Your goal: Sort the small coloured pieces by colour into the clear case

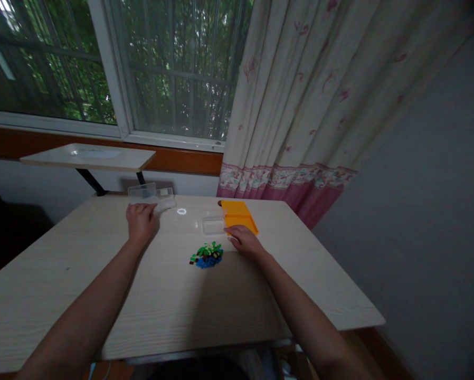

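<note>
My left hand (141,224) is closed at the near edge of a clear plastic box (142,193), which stands with its hinged lid raised at the table's far left. Its fingertips are partly hidden. My right hand (244,240) pinches at the right edge of another clear plastic box (213,227), also lidded and lying unfolded. Right beside those fingers lies an orange plastic case (237,208), spread flat. Between my hands, nearer to me, is a small heap of building bricks (208,255) in green, blue, brown and cream.
A smaller clear box (166,196) stands beside the left one. The pale wooden table (173,306) bears a raised shelf (90,158) at back left. Behind it are a window (177,68) and a floral curtain (292,105); a wall (419,184) stands to the right.
</note>
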`<control>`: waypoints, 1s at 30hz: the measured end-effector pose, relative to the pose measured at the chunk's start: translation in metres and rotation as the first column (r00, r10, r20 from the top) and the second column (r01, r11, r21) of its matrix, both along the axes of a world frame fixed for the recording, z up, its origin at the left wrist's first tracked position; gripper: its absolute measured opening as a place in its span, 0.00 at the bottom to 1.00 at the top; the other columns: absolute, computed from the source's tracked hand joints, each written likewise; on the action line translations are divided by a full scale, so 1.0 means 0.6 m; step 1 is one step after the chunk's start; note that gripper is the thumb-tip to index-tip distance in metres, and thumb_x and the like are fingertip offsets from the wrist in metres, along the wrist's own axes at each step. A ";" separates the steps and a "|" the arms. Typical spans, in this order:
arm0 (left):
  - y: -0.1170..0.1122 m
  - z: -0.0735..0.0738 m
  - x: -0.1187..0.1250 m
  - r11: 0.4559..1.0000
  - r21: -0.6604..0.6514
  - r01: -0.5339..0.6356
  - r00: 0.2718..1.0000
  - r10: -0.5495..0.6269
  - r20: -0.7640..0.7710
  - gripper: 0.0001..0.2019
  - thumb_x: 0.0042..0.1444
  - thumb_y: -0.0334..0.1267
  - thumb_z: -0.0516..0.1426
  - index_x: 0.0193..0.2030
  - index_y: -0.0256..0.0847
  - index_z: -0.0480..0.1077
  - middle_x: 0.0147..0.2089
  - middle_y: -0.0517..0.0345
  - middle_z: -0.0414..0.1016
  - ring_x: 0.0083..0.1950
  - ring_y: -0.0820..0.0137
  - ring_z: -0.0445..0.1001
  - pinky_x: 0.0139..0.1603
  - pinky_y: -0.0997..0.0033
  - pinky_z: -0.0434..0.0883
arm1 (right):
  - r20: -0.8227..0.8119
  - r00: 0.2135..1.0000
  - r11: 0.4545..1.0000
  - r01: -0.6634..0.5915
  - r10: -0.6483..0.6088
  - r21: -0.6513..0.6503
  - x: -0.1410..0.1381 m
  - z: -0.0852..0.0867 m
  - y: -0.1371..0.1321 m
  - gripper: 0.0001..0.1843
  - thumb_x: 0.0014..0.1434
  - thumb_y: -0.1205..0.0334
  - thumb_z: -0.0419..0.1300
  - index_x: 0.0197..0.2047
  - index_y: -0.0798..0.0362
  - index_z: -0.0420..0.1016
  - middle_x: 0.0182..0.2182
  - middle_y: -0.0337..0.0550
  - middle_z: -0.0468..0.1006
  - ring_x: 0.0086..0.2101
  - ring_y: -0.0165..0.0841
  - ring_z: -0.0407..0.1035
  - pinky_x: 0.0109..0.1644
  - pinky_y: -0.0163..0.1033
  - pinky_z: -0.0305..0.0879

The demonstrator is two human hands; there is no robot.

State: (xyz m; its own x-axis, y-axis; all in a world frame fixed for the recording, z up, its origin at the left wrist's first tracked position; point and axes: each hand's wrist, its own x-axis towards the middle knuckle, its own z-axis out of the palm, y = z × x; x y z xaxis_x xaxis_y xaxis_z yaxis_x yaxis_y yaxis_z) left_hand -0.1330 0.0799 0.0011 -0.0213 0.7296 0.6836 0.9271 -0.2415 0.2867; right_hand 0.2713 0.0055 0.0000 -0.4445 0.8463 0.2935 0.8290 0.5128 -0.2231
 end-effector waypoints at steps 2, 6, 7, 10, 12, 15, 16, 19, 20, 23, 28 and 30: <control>-0.006 0.005 0.016 0.997 0.001 0.071 0.997 -0.071 -0.003 0.17 0.59 0.33 0.51 0.51 0.40 0.75 0.46 0.46 0.76 0.53 0.55 0.66 0.67 0.44 0.52 | 0.000 1.000 1.000 0.001 -0.001 -0.002 -0.001 0.002 -0.001 0.22 0.66 0.59 0.53 0.62 0.49 0.68 0.54 0.49 0.75 0.54 0.38 0.66 0.60 0.46 0.61; -0.024 0.007 0.063 0.952 -0.070 0.298 0.954 -0.298 0.002 0.17 0.59 0.33 0.50 0.49 0.41 0.76 0.45 0.49 0.76 0.51 0.58 0.69 0.65 0.48 0.57 | -0.003 1.000 1.000 -0.004 0.004 -0.003 -0.001 0.003 0.000 0.22 0.66 0.59 0.52 0.62 0.49 0.69 0.54 0.49 0.75 0.54 0.38 0.66 0.60 0.45 0.61; -0.028 0.005 0.076 0.920 -0.101 0.380 0.924 -0.381 0.003 0.16 0.59 0.33 0.50 0.49 0.42 0.76 0.45 0.49 0.76 0.51 0.59 0.69 0.63 0.51 0.60 | -0.006 1.000 1.000 -0.008 0.008 -0.001 0.000 0.003 0.000 0.22 0.66 0.59 0.52 0.62 0.49 0.69 0.54 0.49 0.75 0.54 0.38 0.66 0.60 0.45 0.61; -0.041 -0.004 0.108 0.797 -0.171 0.580 0.812 -0.582 0.038 0.15 0.60 0.34 0.50 0.47 0.41 0.77 0.43 0.49 0.77 0.48 0.61 0.70 0.55 0.57 0.67 | -0.009 1.000 1.000 -0.010 0.010 -0.001 0.001 0.001 0.001 0.22 0.66 0.58 0.53 0.62 0.50 0.68 0.54 0.49 0.74 0.54 0.38 0.65 0.60 0.45 0.61; -0.047 -0.011 0.122 0.736 -0.203 0.645 0.761 -0.642 0.091 0.14 0.61 0.35 0.51 0.46 0.41 0.77 0.42 0.50 0.77 0.47 0.62 0.71 0.54 0.59 0.68 | -0.003 1.000 1.000 0.002 -0.002 -0.002 0.002 -0.001 0.002 0.22 0.66 0.58 0.53 0.62 0.50 0.68 0.54 0.48 0.74 0.55 0.38 0.65 0.60 0.45 0.61; -0.054 -0.016 0.132 0.676 -0.230 0.700 0.714 -0.678 0.178 0.14 0.62 0.36 0.51 0.48 0.43 0.77 0.44 0.50 0.77 0.49 0.63 0.73 0.55 0.59 0.69 | 0.006 1.000 1.000 0.030 -0.030 0.003 0.002 -0.001 0.001 0.21 0.66 0.57 0.53 0.61 0.49 0.70 0.53 0.47 0.75 0.54 0.38 0.65 0.60 0.44 0.60; -0.056 -0.016 0.134 0.661 -0.233 0.714 0.700 -0.684 0.205 0.14 0.62 0.37 0.52 0.49 0.43 0.76 0.45 0.50 0.76 0.49 0.63 0.73 0.55 0.59 0.69 | 0.009 0.999 0.999 0.043 -0.043 0.006 0.002 0.000 0.001 0.21 0.66 0.57 0.53 0.60 0.49 0.71 0.52 0.47 0.75 0.53 0.38 0.66 0.60 0.44 0.60; -0.064 -0.013 0.138 0.621 -0.230 0.749 0.662 -0.697 0.276 0.15 0.63 0.38 0.52 0.50 0.41 0.76 0.47 0.48 0.75 0.49 0.64 0.73 0.54 0.61 0.71 | 0.018 0.995 0.995 0.097 -0.097 0.018 0.001 0.006 -0.002 0.18 0.66 0.56 0.54 0.55 0.50 0.74 0.49 0.47 0.77 0.51 0.38 0.67 0.57 0.42 0.61; -0.067 -0.011 0.140 0.611 -0.227 0.758 0.652 -0.700 0.292 0.15 0.63 0.38 0.52 0.50 0.41 0.76 0.47 0.48 0.74 0.49 0.64 0.73 0.53 0.61 0.71 | 0.024 0.993 0.993 0.117 -0.117 0.023 0.001 0.008 -0.003 0.17 0.66 0.56 0.54 0.54 0.50 0.75 0.48 0.47 0.77 0.50 0.38 0.67 0.57 0.42 0.61; -0.074 -0.007 0.148 0.591 -0.199 0.782 0.623 -0.720 0.306 0.15 0.63 0.39 0.52 0.52 0.42 0.74 0.51 0.48 0.71 0.52 0.64 0.72 0.54 0.62 0.72 | 0.047 0.984 0.984 0.171 -0.173 0.041 0.001 0.015 -0.005 0.16 0.66 0.56 0.54 0.51 0.51 0.77 0.45 0.48 0.77 0.48 0.38 0.67 0.54 0.41 0.61; -0.065 -0.001 0.139 0.719 -0.113 0.686 0.723 -0.657 0.214 0.14 0.63 0.38 0.52 0.52 0.42 0.73 0.57 0.48 0.65 0.60 0.62 0.66 0.62 0.60 0.67 | 0.067 0.971 0.972 0.228 -0.231 0.051 0.006 0.018 -0.004 0.14 0.65 0.58 0.55 0.48 0.52 0.79 0.41 0.47 0.77 0.45 0.38 0.67 0.51 0.39 0.61; -0.053 0.003 0.117 0.844 -0.053 0.534 0.842 -0.525 0.129 0.15 0.63 0.36 0.51 0.52 0.42 0.73 0.58 0.48 0.65 0.62 0.60 0.64 0.66 0.55 0.62 | 0.063 0.971 0.973 0.226 -0.229 0.052 0.007 0.018 -0.005 0.14 0.65 0.58 0.55 0.47 0.52 0.79 0.41 0.47 0.77 0.45 0.38 0.66 0.50 0.39 0.60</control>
State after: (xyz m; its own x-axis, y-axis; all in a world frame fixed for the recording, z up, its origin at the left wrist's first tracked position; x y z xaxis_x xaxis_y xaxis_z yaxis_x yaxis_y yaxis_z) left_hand -0.0625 0.0480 0.0027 0.3162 0.7041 0.6358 0.6278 -0.6577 0.4162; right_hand 0.2757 0.0028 0.0107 -0.2620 0.9144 0.3086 0.9374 0.3172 -0.1438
